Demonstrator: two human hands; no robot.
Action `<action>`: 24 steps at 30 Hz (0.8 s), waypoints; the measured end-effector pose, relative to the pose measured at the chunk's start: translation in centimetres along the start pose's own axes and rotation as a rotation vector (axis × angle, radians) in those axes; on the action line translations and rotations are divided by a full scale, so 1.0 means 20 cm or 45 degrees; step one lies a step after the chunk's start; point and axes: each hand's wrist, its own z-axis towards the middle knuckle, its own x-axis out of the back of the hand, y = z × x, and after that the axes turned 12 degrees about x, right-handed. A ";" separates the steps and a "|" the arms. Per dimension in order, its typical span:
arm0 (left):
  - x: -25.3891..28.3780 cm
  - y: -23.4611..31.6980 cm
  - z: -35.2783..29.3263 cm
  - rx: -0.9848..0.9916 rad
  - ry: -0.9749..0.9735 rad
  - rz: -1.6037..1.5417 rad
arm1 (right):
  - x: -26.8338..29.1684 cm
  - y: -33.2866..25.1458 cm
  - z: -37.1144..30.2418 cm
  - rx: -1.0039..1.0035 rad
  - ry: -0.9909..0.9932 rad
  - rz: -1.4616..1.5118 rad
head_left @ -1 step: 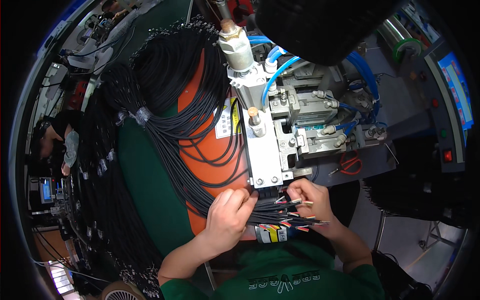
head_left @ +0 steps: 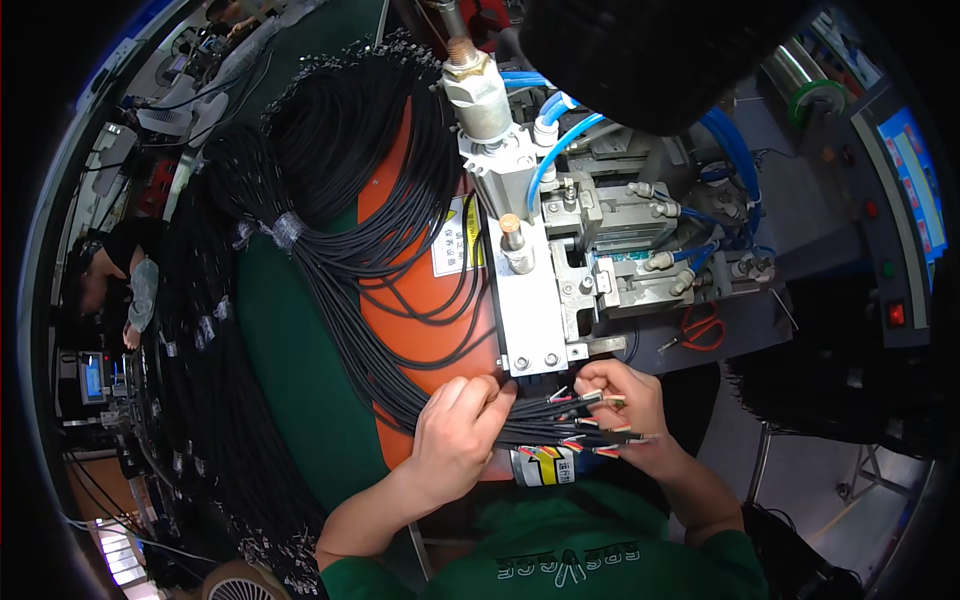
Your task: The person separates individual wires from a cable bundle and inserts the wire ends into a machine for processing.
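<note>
At the foot of the pneumatic press, just below its grey steel faceplate, the left hand has its fingers curled tight around a fan of black cables, pinning them against the orange machine cover. The right hand sits just right of the faceplate's lower edge, thumb and forefinger pinched narrow on one stripped cable end; the other ends, with red and pale cores showing, splay out beneath that hand. To do this well, the left hand's grip looks best held firm so the bundle does not slide, while the right hand keeps one end straight and level with the opening under the faceplate, fingertips back from it. Room is tight: the faceplate's bottom edge sits right above both hands, and a striped warning label lies just below them. Left of the press, the cable bundles loop broadly over the cover and the green mat, taped in places, so any pull that way may snag. Right of the press, red-handled scissors lie near the blue air hoses.
</note>
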 end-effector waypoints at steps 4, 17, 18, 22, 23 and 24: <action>0.01 0.02 0.01 -0.070 -0.029 -0.050 | 0.01 -0.06 0.04 0.155 -0.116 0.438; -0.04 0.03 0.04 -0.196 0.070 -0.262 | -0.08 -0.04 0.01 -0.121 0.176 0.708; -0.04 0.03 0.05 -0.196 0.063 -0.273 | -0.04 -0.09 0.01 -0.396 0.113 0.889; -0.06 0.06 0.05 -0.343 0.145 -0.095 | 0.02 -0.06 0.07 -0.754 -0.006 1.434; -0.06 0.07 0.05 -0.414 0.163 0.010 | 0.01 -0.07 0.07 -0.754 -0.003 1.435; -0.07 0.07 0.05 -0.427 0.184 0.005 | 0.01 -0.07 0.07 -0.717 0.001 1.347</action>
